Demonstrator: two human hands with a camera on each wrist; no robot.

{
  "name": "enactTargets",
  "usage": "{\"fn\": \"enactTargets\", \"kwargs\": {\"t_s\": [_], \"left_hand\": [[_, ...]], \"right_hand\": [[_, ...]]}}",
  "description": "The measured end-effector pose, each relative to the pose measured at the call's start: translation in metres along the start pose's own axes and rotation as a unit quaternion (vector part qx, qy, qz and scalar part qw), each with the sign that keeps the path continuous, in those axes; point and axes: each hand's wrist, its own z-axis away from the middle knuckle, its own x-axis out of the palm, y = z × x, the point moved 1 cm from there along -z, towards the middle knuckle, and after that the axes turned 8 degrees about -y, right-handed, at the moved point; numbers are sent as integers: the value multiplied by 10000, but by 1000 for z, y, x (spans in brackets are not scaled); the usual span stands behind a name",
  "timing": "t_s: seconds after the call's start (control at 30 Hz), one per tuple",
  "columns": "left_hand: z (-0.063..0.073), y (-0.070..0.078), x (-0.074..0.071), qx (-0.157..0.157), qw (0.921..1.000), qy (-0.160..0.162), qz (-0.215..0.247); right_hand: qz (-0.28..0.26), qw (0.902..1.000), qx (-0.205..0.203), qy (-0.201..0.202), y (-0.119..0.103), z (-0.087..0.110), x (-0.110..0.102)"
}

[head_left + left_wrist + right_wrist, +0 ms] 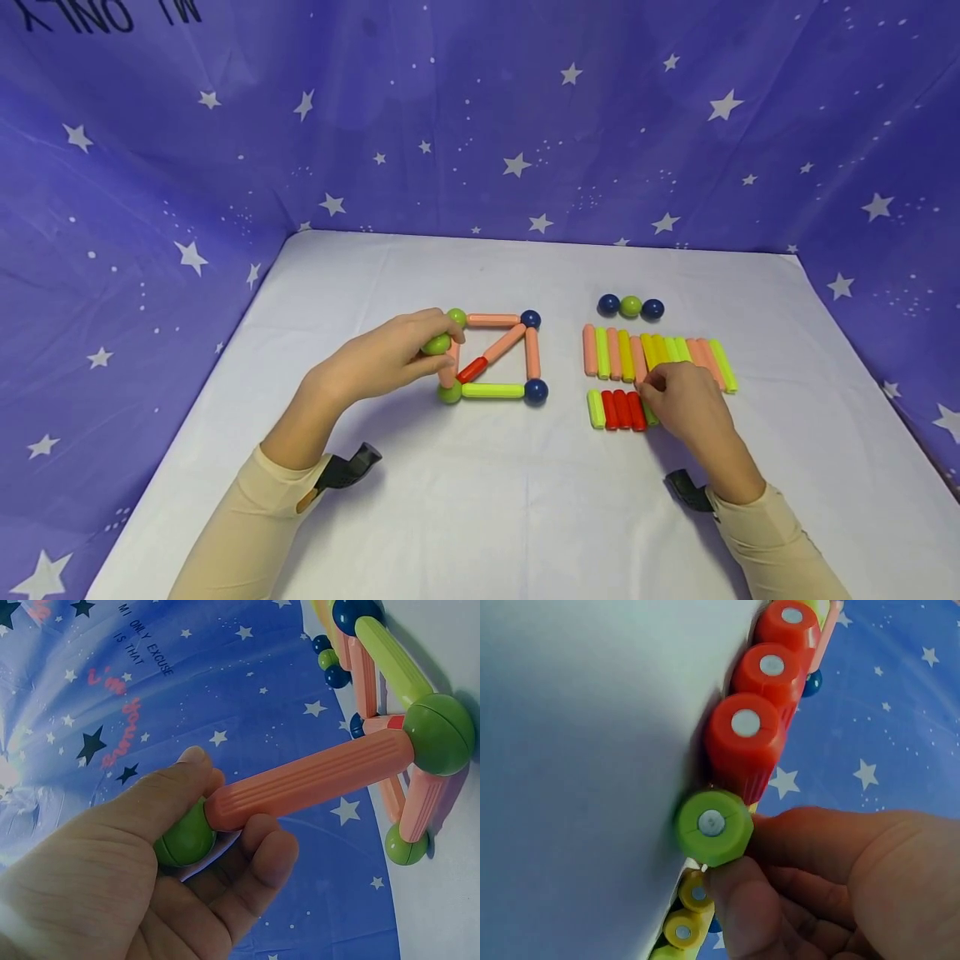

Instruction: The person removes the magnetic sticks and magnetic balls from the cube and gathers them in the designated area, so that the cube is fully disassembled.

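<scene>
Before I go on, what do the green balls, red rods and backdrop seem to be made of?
Green balls: probably plastic or coated metal; glossy highlights, fine seam.
Red rods: likely molded plastic, semi-gloss, by their even colour; silvery end discs look metal.
Backdrop: perhaps thin fabric or plastic sheeting, faintly shiny, with soft creases.

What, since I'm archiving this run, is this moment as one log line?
left hand: gripping green ball atop pink rod | right hand: pinching green rod beside red rods
</scene>
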Motion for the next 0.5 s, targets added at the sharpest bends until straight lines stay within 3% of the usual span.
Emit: {"fn": "enactTargets", "kwargs": {"t_s": [0.5], "left_hand": [[0,-1,0,7,10000,38,-86]], "right_hand": [[110,9989,-430,-158,3,2,-3]]}}
